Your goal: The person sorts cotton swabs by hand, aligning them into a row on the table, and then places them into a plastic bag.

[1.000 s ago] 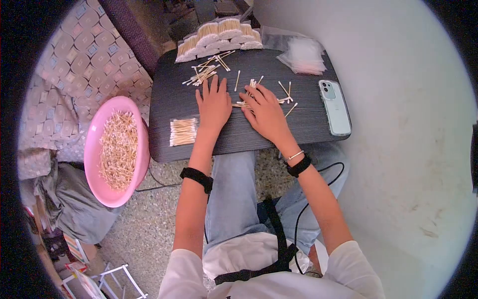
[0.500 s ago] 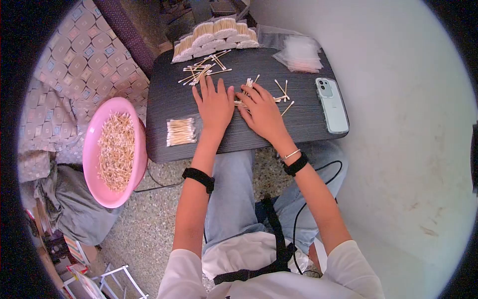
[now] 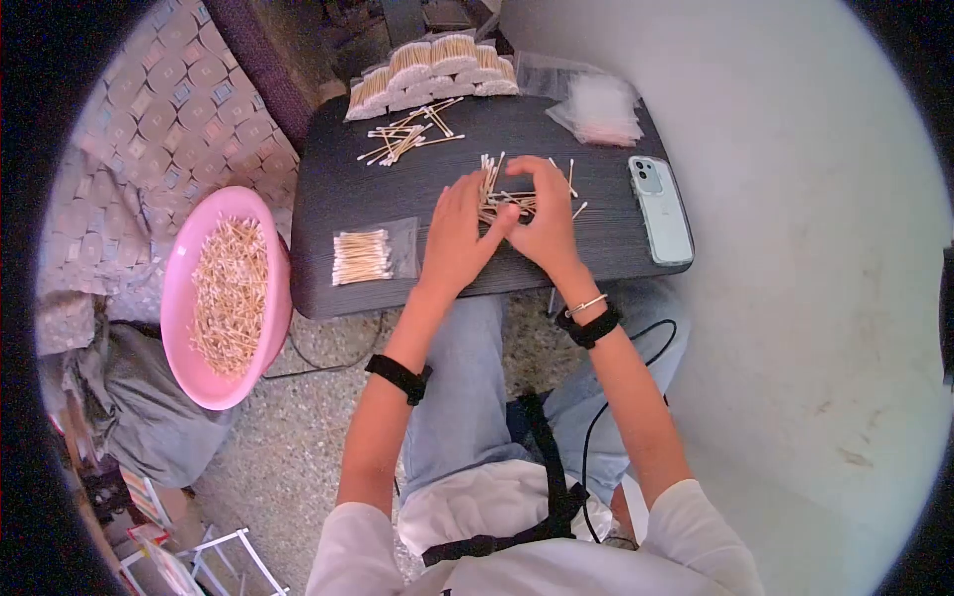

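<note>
A loose heap of cotton swabs (image 3: 509, 202) lies on the dark table between my two hands. My left hand (image 3: 459, 236) rests at the heap's left side, its fingers stretched out and its thumb pointing right. On the other side, my right hand (image 3: 545, 221) curves around the swabs with fingers and thumb apart. The two thumbs meet or nearly meet in front of the heap. Neither hand is closed on a swab that I can see. Left of my left hand lies a clear bag of cotton swabs (image 3: 361, 257). A second scattered group of swabs (image 3: 405, 139) lies farther back.
Filled swab bags (image 3: 432, 72) are stacked at the table's back edge. Clear plastic bags (image 3: 601, 107) lie at the back right, with a phone (image 3: 663, 214) at the right edge. A pink tub (image 3: 179, 328) full of swabs stands left of the table (image 3: 328, 189).
My left hand has moved right and down, away from the back swab group, to the middle heap. My right hand has turned and curved around that heap, and the swabs there are drawn closer together.
</note>
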Available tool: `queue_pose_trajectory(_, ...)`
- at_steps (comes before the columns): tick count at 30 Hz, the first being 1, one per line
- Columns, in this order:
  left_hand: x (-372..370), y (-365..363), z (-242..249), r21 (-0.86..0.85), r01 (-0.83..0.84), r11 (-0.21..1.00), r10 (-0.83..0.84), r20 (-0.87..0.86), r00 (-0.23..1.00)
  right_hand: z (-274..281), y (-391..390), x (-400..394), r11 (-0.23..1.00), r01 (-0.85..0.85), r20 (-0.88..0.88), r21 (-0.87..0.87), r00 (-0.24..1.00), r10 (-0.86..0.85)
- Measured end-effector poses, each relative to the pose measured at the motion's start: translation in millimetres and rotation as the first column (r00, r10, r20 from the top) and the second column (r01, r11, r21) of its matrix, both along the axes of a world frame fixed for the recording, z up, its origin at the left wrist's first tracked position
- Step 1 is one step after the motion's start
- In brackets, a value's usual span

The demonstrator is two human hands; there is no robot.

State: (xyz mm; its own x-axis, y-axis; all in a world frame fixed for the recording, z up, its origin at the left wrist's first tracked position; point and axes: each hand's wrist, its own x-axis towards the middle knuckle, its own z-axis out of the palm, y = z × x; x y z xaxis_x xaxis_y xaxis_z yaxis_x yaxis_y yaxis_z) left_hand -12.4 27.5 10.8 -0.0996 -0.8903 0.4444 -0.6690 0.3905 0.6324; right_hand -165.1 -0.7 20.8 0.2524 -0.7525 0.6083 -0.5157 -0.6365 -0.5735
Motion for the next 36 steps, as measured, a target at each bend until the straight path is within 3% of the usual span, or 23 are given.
queue_pose_trajectory(1, 0.0, -2.2, -0.5, 0.0, 0.018, 1.0, -0.018, -0.028, 0.999, -0.7, -1.1, -3.7, 0.999, 0.032, 0.014, 0.006, 0.999, -0.032)
queue_pose_trajectory(5, -1.4, -7.8, -7.7, -0.077, 0.012, 0.997, 0.005, 0.22, 0.976, -6.1, 4.6, -16.9, 0.928, 0.373, -0.131, 0.021, 0.921, -0.367)
queue_pose_trajectory(8, -3.1, -6.3, -7.3, -0.11, 0.055, 0.992, -0.016, 0.326, 0.945, -29.0, 5.4, -28.8, 0.927, 0.376, -0.3, 0.023, 0.887, -0.352)
queue_pose_trajectory(13, 1.9, -1.5, -0.5, -0.081, 0.138, 0.987, -0.095, 0.401, 0.911, -28.1, -3.7, -40.3, 0.983, 0.182, -0.393, 0.033, 0.906, -0.155)
queue_pose_trajectory(16, 4.2, -8.1, -9.6, -0.077, 0.161, 0.984, -0.125, 0.344, 0.931, -20.1, -5.1, -48.6, 0.994, 0.093, -0.408, 0.065, 0.911, -0.058)
queue_pose_trajectory(23, -3.5, -11.1, -18.4, -0.135, 0.068, 0.989, -0.023, 0.306, 0.952, -9.7, -0.8, -60.2, 0.979, -0.083, -0.328, 0.184, 0.934, 0.14)
queue_pose_trajectory(36, 5.9, -9.4, -17.2, -0.063, 0.109, 0.992, -0.099, 0.148, 0.984, -20.5, 2.1, -55.2, 0.996, -0.06, -0.157, 0.061, 0.985, 0.069)
